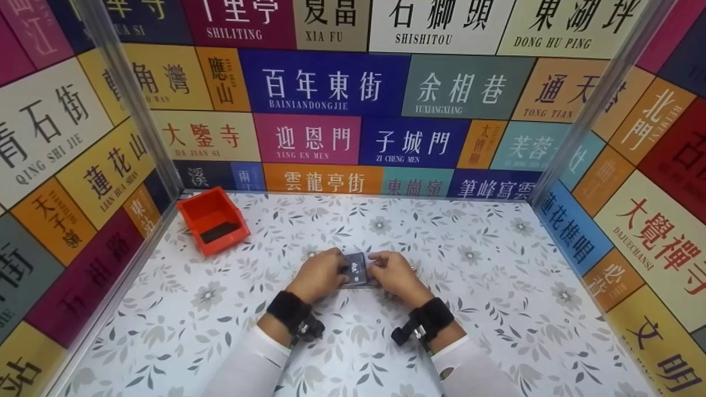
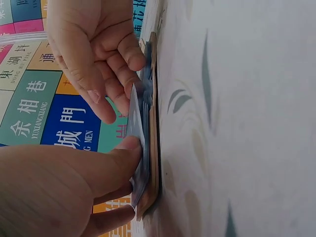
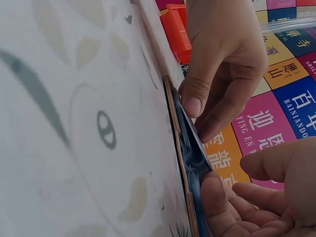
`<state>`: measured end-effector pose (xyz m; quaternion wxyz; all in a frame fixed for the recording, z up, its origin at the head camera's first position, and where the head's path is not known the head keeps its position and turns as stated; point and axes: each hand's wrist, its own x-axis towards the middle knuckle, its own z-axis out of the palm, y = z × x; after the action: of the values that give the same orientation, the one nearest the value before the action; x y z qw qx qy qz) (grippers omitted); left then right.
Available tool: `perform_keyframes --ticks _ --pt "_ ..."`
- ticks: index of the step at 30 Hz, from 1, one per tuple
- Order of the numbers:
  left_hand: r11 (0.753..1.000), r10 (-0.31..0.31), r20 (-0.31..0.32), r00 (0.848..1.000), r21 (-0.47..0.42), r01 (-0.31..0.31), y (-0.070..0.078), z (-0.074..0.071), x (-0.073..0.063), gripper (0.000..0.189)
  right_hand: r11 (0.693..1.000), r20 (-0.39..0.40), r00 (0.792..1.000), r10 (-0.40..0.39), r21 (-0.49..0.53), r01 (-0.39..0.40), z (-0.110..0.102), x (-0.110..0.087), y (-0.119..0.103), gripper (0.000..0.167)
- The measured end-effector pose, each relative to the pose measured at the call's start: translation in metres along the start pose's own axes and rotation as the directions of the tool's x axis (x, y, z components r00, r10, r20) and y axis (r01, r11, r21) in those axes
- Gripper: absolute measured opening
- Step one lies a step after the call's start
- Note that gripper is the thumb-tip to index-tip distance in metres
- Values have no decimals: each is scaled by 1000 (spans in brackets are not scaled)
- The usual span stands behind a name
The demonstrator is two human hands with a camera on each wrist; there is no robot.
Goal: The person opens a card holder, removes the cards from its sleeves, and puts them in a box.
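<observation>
Booth — sign-printed panels, floral tabletop

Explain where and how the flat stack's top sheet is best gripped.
Pinch the top sheet by its right edge, probably with the right hand coming in from the right. That edge tilts up off the layers beneath, leaving a gap; the left hand holds the opposite side.

Booklet laid on tabletop, below frame centre; flanked by left hand and right hand. Bin placed left of centre, farther back; flat piece contained inside. Tabletop bordered by back wall, left wall and right wall.
</observation>
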<state>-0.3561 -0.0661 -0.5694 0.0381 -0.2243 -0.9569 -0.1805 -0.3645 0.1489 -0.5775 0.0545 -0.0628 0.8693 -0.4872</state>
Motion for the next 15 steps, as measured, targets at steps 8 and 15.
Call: perform_keyframes --ticks 8,15 --pt "1000 -3 -15 1000 11 3 -1 3 1 22 998 -3 998 61 34 -61 7 1 2 39" --pt "1000 -20 -9 1000 -6 20 1 2 1 20 996 4 997 75 43 -75 7 0 2 33"
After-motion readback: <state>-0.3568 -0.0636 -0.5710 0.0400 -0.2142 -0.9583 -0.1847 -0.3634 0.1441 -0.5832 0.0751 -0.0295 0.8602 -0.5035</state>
